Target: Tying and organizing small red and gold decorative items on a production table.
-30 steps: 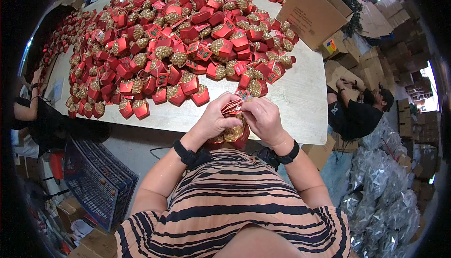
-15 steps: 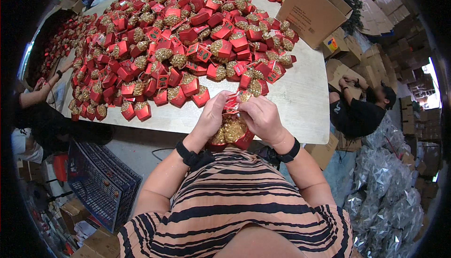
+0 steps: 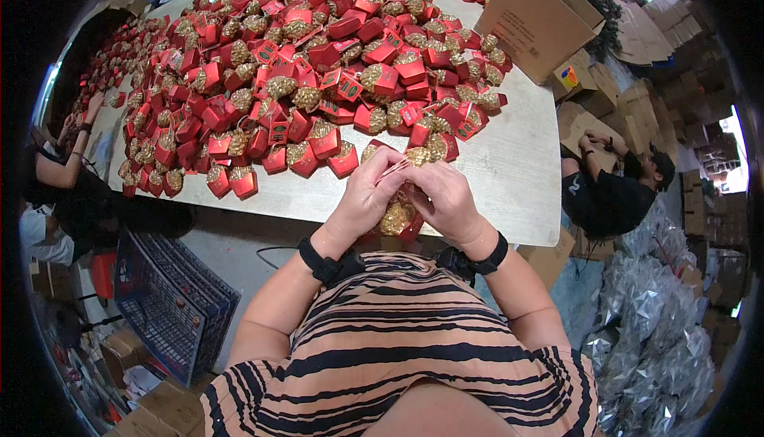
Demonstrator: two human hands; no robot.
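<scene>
At the near edge of the table, my left hand (image 3: 368, 197) pinches a small stack of red-and-white tags (image 3: 392, 169). Right beside it, the fingers of my right hand (image 3: 447, 198) are closed at the same bundle, on what seem to be its thin hanging loops. Below both hands hang red ornaments with gold, beaded-looking tops (image 3: 398, 219), partly covered by my fingers. Just beyond my fingertips, more ornaments of this kind (image 3: 436, 147) lie on the tabletop.
A large heap of red-and-gold ornaments (image 3: 318, 63) covers much of the pale table (image 3: 517, 174). An open cardboard box (image 3: 541, 19) stands at its far right. Blue plastic crates (image 3: 171, 302) are at lower left. Co-workers sit right (image 3: 613, 186) and left (image 3: 60, 170).
My hands have drawn together, covering more of the tags and hanging ornaments. The left co-worker's hand has shifted. The hand at the table's far edge is out of sight.
</scene>
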